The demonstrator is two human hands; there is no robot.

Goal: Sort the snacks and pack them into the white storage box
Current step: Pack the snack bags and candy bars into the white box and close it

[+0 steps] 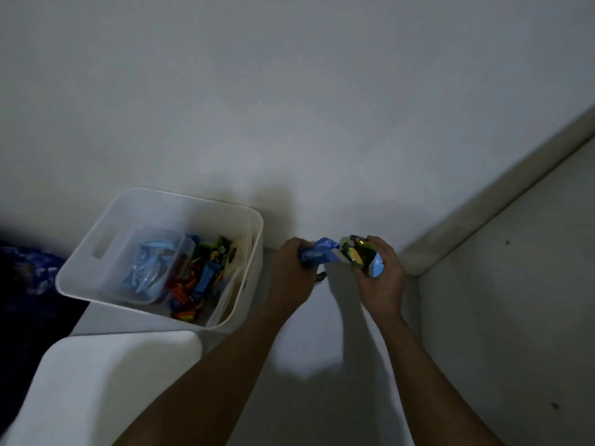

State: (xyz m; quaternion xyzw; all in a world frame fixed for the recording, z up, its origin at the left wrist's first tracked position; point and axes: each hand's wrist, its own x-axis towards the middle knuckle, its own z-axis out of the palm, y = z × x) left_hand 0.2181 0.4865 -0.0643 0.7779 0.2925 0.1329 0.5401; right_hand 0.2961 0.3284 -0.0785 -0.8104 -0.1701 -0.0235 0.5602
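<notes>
Fabric point(27, 268), dark blue and patterned, lies at the far left edge. Just right of it we see the white storage box point(83, 252) on the pale surface. It holds a clear inner tray point(188, 249) of light blue packets point(148, 268), with a heap of small mixed sweets point(193, 284) beside the tray. A white object with rounded corners point(106, 381) sits near us, below the box. Right of the box, our left hand point(289, 272) clenches round a blue snack packet point(317, 254). Close beside it, our right hand point(381, 278) curls its fingers round a green-and-black snack packet point(357, 254), bunched with a pale blue one. A beige ledge point(483, 204) runs diagonally at the right.
</notes>
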